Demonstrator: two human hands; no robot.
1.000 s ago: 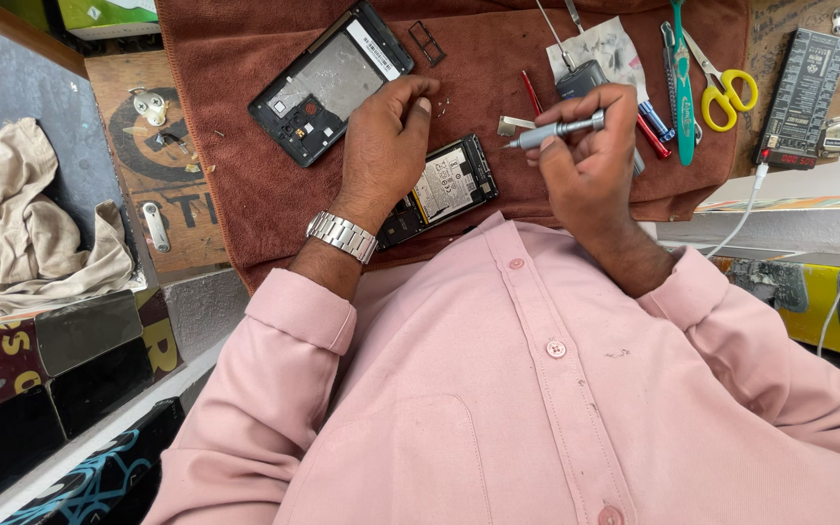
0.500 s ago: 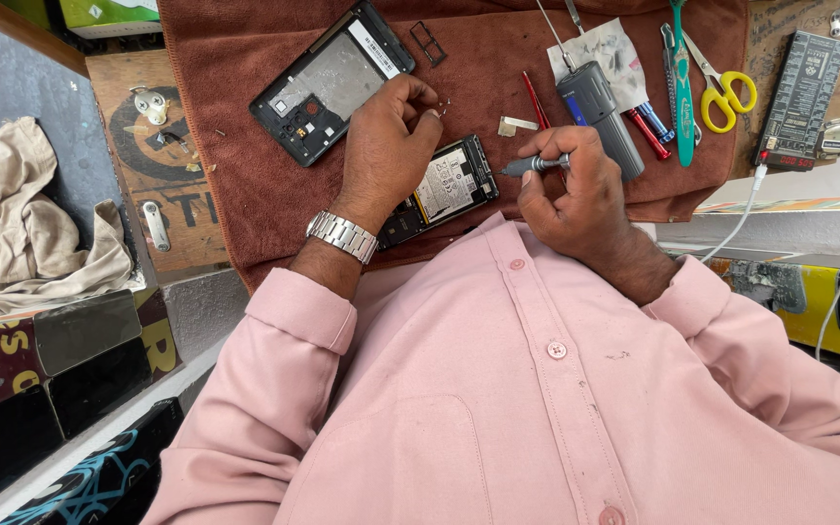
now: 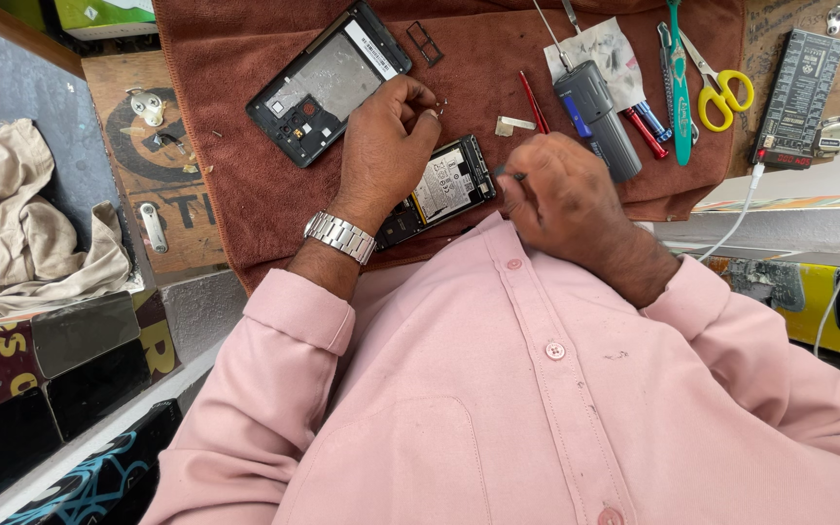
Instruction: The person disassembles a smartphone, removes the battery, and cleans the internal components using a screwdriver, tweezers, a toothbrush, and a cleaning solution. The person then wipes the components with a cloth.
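An opened phone body (image 3: 451, 181) with bare circuit parts lies on a brown cloth (image 3: 245, 146). My left hand (image 3: 381, 156), with a metal watch (image 3: 339, 236) on its wrist, rests its heel on the phone's left part. Its fingertips are pinched together just above the phone's top edge; whether anything is between them is too small to tell. My right hand (image 3: 566, 199) is curled around a slim tool (image 3: 514, 175). Only the tool's dark tip shows, at the phone's right edge. A removed black back frame (image 3: 328, 83) lies further up the cloth.
On the cloth's right side lie a grey box-shaped device (image 3: 597, 117), red and blue pens (image 3: 644, 126), a teal toothbrush (image 3: 678, 83) and yellow-handled scissors (image 3: 721, 92). A black tester board (image 3: 797, 97) with a white cable sits far right. A beige rag (image 3: 21, 233) lies left.
My right hand came down and left from the tool area to the phone's right edge, closing over the slim tool so that most of it is hidden. The left hand stayed put.
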